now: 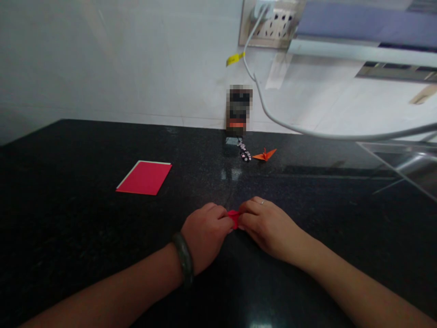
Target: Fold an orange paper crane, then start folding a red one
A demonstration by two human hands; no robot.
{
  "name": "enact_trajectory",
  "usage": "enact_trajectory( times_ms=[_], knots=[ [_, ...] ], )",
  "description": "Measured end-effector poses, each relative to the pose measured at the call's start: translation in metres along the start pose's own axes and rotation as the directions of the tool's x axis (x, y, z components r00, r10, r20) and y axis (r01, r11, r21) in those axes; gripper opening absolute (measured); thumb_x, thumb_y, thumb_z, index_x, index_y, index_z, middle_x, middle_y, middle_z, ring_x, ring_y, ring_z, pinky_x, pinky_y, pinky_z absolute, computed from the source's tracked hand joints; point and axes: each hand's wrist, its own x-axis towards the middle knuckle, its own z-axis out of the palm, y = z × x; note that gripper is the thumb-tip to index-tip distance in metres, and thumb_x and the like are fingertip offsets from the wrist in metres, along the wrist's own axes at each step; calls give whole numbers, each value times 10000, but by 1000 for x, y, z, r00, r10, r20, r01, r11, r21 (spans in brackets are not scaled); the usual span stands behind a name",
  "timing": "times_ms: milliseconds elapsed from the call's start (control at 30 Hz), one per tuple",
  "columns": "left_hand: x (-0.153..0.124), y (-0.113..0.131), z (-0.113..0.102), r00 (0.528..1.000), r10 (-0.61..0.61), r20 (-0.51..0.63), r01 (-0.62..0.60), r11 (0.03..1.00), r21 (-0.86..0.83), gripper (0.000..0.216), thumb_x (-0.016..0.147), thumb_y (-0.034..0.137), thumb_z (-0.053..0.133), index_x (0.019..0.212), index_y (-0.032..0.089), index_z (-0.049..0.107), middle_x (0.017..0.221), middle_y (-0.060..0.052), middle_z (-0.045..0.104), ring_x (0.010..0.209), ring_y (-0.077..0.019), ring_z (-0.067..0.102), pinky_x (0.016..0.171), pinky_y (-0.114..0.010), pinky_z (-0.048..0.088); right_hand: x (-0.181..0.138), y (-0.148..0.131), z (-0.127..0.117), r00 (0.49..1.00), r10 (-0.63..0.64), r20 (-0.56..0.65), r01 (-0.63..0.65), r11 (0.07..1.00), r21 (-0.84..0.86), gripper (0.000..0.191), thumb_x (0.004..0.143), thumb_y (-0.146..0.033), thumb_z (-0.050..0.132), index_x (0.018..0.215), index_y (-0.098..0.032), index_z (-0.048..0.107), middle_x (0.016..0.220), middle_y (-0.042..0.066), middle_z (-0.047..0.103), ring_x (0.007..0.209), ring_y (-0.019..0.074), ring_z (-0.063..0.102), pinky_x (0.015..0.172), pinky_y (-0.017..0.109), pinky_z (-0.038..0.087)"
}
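A small folded piece of red paper (234,217) lies on the black counter (68,237), pinched from both sides. My left hand (205,235), with a dark bangle on its wrist, is closed on the paper's left end. My right hand (266,225), a ring on one finger, is closed on its right end. Most of the paper is hidden between the fingers.
A stack of red paper sheets (144,177) lies to the far left. An orange paper crane (264,155) sits at the back beside a beaded charm (244,151) and a blurred upright object (238,111). A white cable (290,125) runs from a wall socket (273,23).
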Motion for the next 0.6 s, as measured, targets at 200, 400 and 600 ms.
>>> enact_trajectory(
  times_ms=[200, 400, 600],
  knots=[
    [1, 0, 2, 1000, 6, -15, -5, 999, 33, 192, 829, 159, 429, 753, 181, 604, 785, -29, 599, 759, -160, 516, 674, -288, 442, 2, -4, 0, 1000, 2, -5, -2, 1000, -17, 182, 854, -189, 450, 813, -153, 623, 820, 76, 567, 781, 174, 473, 697, 300, 390],
    [0, -1, 2, 1000, 12, 0, -12, 999, 42, 198, 831, 147, 418, 766, 167, 604, 816, -39, 602, 776, -166, 518, 703, -304, 445, 3, -6, 6, 999, 10, -52, -11, 1000, -11, 172, 842, -178, 472, 801, -156, 637, 824, 81, 572, 781, 180, 464, 680, 299, 394],
    [1, -1, 4, 1000, -12, -13, 12, 1000, -6, 219, 847, 187, 394, 799, 166, 607, 819, -43, 597, 796, -166, 517, 734, -320, 441, 3, -7, 13, 995, 68, -71, -61, 994, 94, 165, 829, -114, 455, 800, -139, 615, 823, 79, 553, 780, 178, 464, 695, 307, 396]
  ],
)
